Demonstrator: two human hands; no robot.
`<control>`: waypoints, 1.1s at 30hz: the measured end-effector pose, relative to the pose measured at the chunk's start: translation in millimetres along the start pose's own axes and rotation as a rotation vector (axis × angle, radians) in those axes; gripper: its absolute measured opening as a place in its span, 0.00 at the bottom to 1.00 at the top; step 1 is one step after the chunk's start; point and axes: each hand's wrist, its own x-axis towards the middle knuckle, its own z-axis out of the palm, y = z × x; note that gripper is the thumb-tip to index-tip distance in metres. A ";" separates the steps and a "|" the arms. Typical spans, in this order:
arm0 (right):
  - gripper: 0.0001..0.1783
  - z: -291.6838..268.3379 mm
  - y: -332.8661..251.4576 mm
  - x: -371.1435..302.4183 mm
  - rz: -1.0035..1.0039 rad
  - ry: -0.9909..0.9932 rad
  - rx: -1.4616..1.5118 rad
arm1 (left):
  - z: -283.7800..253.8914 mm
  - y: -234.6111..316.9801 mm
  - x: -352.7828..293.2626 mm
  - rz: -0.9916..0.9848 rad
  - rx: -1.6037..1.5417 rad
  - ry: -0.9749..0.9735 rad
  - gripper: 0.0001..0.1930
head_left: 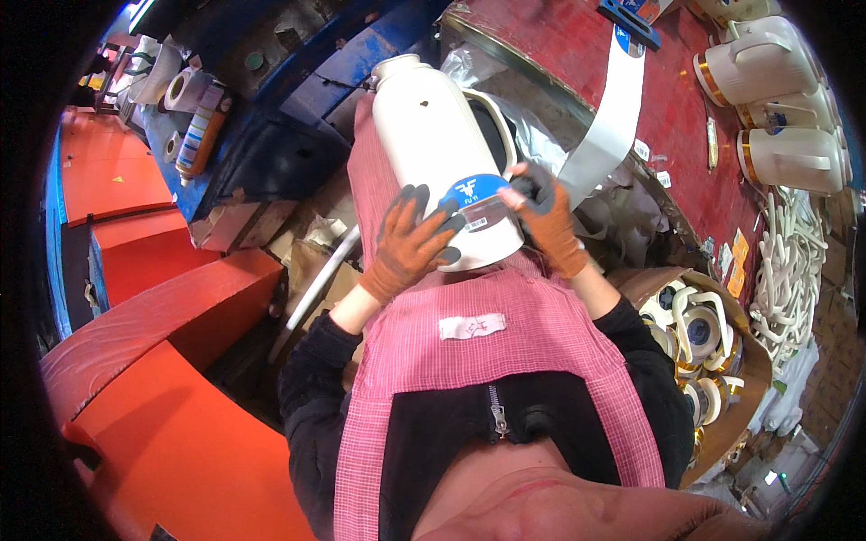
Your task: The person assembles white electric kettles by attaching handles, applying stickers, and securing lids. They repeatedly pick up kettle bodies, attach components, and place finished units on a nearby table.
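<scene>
A cream-white jug body (417, 126) lies across my lap, its narrow neck pointing away and its looped handle on the right. Near its close end is a blue label (475, 187) with a clear lower part. My left hand (406, 242), in an orange glove with dark fingertips, rests on the jug's left side, fingers spread toward the label. At the label's right edge my right hand (548, 221), gloved alike, is closed, thumb and fingertips pinching that edge. How much of the label sticks to the jug I cannot tell.
A white label strip (609, 117) hangs off the red table (564, 45) under a blue holder (629, 24). Several finished jugs (776, 68) and a heap of white handles (789, 261) lie right. A carton (753, 379) holds jug parts. Orange panels (180, 442) stand left, near a spray can (200, 135).
</scene>
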 end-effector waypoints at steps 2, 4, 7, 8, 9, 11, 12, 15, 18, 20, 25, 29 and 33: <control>0.19 -10.2 -2.1 33.8 -0.117 0.074 0.002 | -12.5 -2.2 16.0 0.060 0.068 -0.104 0.22; 0.20 -12.2 -5.1 87.2 -0.313 0.071 -0.081 | -24.9 -4.1 35.7 0.114 0.066 -0.310 0.27; 0.25 31.8 -4.2 185.8 -0.577 -0.167 -0.427 | -27.8 -10.0 76.9 0.252 -0.005 -0.471 0.33; 0.29 56.8 -2.2 215.8 -0.349 -0.321 -0.520 | -25.9 -10.1 91.7 0.328 -0.028 -0.555 0.36; 0.33 80.2 -1.4 242.4 -0.255 -0.455 -0.572 | -25.6 -8.3 105.4 0.360 -0.108 -0.648 0.38; 0.35 112.8 -3.0 272.8 -0.261 -0.786 -0.752 | -35.3 -9.4 133.5 0.499 0.013 -0.740 0.39; 0.36 118.2 -11.8 283.8 -0.354 -0.939 -0.738 | -48.8 -16.4 147.9 0.515 -0.066 -0.776 0.39; 0.35 80.3 -56.1 285.9 -0.349 -1.299 -0.501 | -110.2 -76.5 209.7 0.334 0.083 -0.237 0.30; 0.33 -12.4 -126.8 274.5 -0.396 -1.278 -0.226 | -196.3 -172.0 280.6 0.189 0.692 0.041 0.23; 0.30 -77.9 -166.8 263.8 -0.502 -1.021 -0.215 | -242.9 -230.4 328.1 -0.140 1.004 0.059 0.23; 0.29 -170.7 -200.8 251.6 -0.666 -0.093 -0.090 | -277.2 -293.7 409.0 -0.340 1.339 0.029 0.33; 0.27 -198.5 -206.3 271.1 -0.803 0.243 0.041 | -259.8 -219.9 374.7 -0.117 1.129 -0.026 0.16; 0.25 -180.6 -233.6 298.5 -0.985 0.251 0.107 | -242.2 -98.1 234.0 0.446 0.965 0.262 0.14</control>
